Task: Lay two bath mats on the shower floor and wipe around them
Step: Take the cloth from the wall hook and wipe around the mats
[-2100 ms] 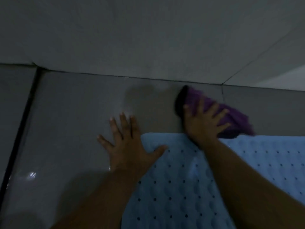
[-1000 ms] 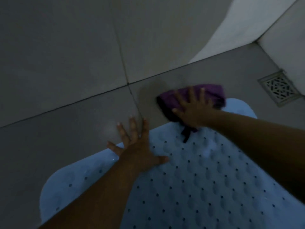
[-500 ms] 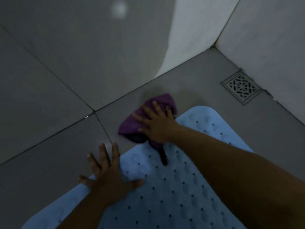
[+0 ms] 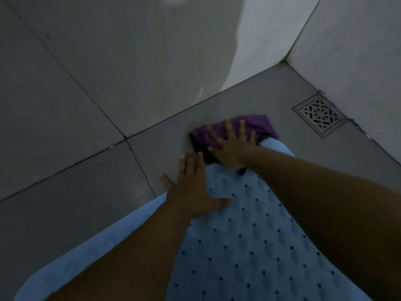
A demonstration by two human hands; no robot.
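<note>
A light blue bath mat [image 4: 249,242] with rows of small holes lies flat on the grey tiled shower floor [image 4: 86,192]. My left hand [image 4: 193,192] rests flat, fingers spread, on the mat's far edge, fingertips reaching onto the tile. My right hand [image 4: 232,146] presses a purple cloth [image 4: 253,124] down on the floor just beyond the mat's far corner, near the wall base. Part of the cloth hangs over the mat edge. Only one mat is in view.
A square metal floor drain [image 4: 319,115] sits at the right, close to the corner where two light tiled walls [image 4: 130,51] meet. Grey floor tile stretches to the left of the mat.
My right hand has slid the purple cloth to the right along the wall base toward the drain. My left hand shifted forward and right along the mat's edge. The view swung right.
</note>
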